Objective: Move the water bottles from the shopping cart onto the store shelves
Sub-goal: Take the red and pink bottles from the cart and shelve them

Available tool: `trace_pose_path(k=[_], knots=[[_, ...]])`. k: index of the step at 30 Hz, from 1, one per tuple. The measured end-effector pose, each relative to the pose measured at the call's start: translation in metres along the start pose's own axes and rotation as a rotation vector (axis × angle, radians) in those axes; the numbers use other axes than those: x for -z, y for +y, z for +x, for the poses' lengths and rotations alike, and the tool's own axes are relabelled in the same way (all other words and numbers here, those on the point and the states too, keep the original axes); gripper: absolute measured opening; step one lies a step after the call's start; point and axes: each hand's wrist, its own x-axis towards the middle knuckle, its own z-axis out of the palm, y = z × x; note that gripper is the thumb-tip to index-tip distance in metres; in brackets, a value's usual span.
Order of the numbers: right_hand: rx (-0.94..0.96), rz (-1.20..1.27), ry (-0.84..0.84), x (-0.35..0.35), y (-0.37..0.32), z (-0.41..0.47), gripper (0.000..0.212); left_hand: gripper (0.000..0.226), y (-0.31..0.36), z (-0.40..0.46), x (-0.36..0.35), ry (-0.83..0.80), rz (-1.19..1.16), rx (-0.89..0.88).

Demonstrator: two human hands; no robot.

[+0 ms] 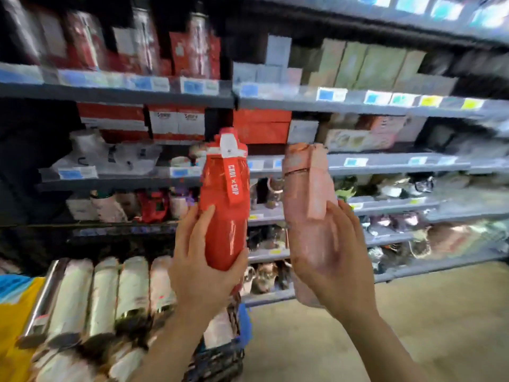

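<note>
My left hand grips the lower half of a red water bottle with a white lid clip and a red strap, held upright in front of the shelves. My right hand holds a pale pink water bottle with a matching strap, upright and just right of the red one. Both bottles are raised in the air before the grey store shelves. Below left, the shopping cart holds several wrapped bottles lying side by side.
The shelves carry red boxes at mid height, boxed flasks on the upper rows and mugs and cups on the lower rows at right. A yellow and blue bag lies at the left edge. Beige floor spreads at lower right.
</note>
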Motion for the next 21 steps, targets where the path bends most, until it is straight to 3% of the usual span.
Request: trace_pose_path(k=[7, 11, 16, 21], knots=[[0.147, 0.056, 0.255, 0.102, 0.044, 0.094, 0.085, 0.086, 0.108, 0.064, -0.100, -0.027, -0.278, -0.178], [0.227, 0.167, 0.348, 0.129, 0.068, 0.162, 0.086, 0.085, 0.143, 0.119, -0.145, 0.060, -0.396, -0.206], [0.346, 0.304, 0.373, 0.142, 0.088, 0.264, 0.092, 0.077, 0.158, 0.200, -0.197, 0.232, -0.528, -0.241], [0.454, 0.394, 0.328, 0.140, 0.099, 0.356, 0.104, 0.088, 0.157, 0.278, -0.235, 0.376, -0.421, -0.290]])
